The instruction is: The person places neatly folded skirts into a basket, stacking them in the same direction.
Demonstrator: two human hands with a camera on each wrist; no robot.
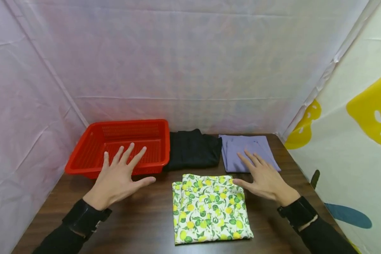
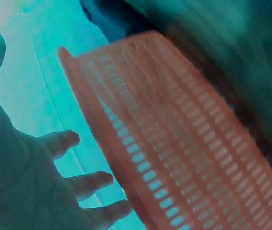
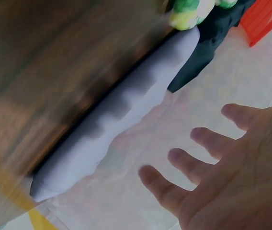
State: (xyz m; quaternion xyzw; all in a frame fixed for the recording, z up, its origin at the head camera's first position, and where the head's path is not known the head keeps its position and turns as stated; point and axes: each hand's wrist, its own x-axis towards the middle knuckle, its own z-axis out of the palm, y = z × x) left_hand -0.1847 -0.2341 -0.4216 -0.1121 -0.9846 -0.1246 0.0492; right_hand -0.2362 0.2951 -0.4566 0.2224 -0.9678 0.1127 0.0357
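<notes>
With fingers spread, my left hand hovers by the near side of a red plastic basket, its fingertips overlapping the basket in the head view. The slotted basket wall fills much of the left wrist view, beside the spread fingers. My right hand is spread too and holds nothing; its fingers overlap a folded lavender cloth at the back right. Between the hands lies a folded lemon-print cloth, the right thumb near its upper right corner. A folded black cloth lies between basket and lavender cloth.
Everything stands on a dark wooden table. A pale fabric sheet hangs right behind it, with another on the left. To the right is a white sheet with yellow printed shapes. Black bands circle both wrists.
</notes>
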